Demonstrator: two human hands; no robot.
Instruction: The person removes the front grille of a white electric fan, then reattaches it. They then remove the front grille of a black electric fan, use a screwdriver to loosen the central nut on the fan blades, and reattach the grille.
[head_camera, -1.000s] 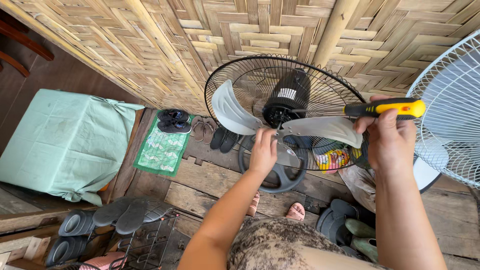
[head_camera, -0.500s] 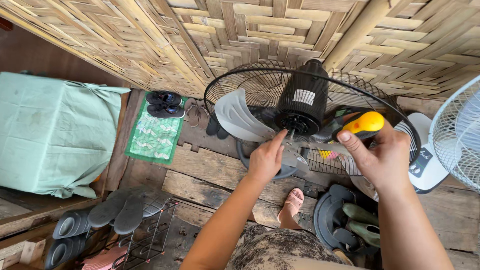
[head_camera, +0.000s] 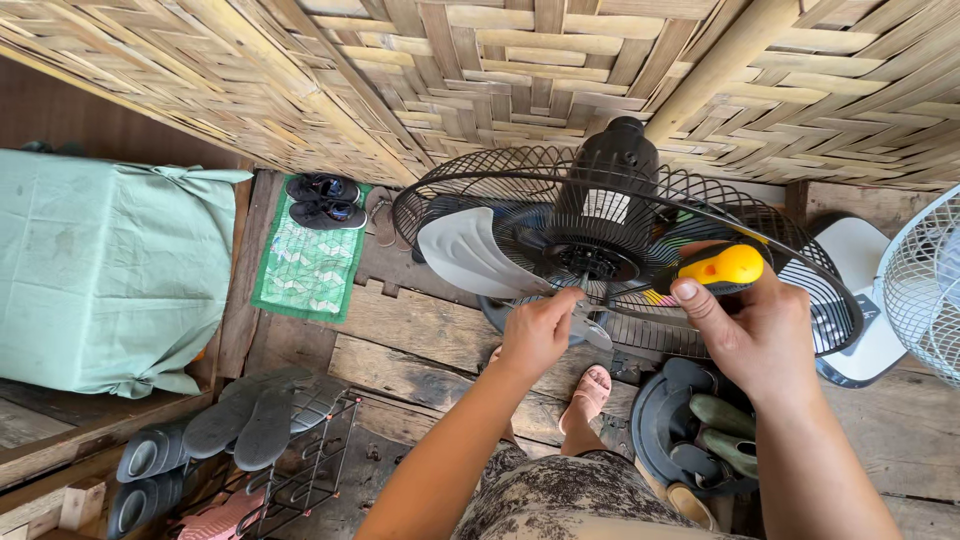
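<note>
Gripping screwdriver (head_camera: 722, 268) w/ right hand (head_camera: 752, 335) (shaft hidden); left hand (head_camera: 538, 332) fingers pinching fan blade (head_camera: 480, 255).

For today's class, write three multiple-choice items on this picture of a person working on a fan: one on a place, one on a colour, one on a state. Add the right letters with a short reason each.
1. Where does the green mat lie?
A. On the plank floor by the woven wall, under dark shoes
B. On top of the fan motor
C. Over the person's knee

2. What colour is the screwdriver handle in the right hand?
A. Blue
B. Yellow with black
C. White

3. In what state is the black fan?
A. Fully caged front and rear
B. Front guard off, blades bare
C. Packed in a box

Key: 1 A, the mat sits on the boards near the bamboo wall, and the dark shoes rest on its far end. 2 B, the handle is yellow with a black part. 3 B, the left hand reaches the hub beside the bare grey blade.
</note>
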